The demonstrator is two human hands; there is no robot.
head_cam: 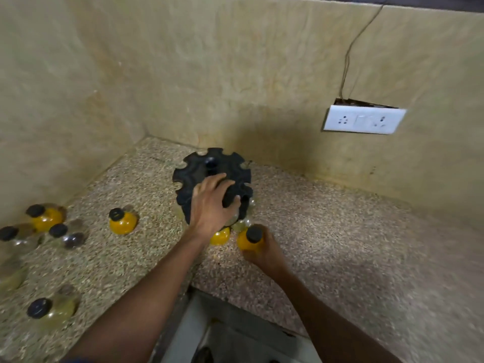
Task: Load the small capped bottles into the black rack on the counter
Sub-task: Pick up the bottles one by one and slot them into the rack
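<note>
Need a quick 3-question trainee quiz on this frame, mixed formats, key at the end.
1. True or false: the left hand rests on top of the black rack.
2. What does the right hand hold?
A. a black-capped bottle of yellow contents
B. a spoon
C. the switch plate
3. On which side of the rack do the loose bottles on the counter stand, the person's left or right?

Key: 1 true; 2 A; 3 left.
</note>
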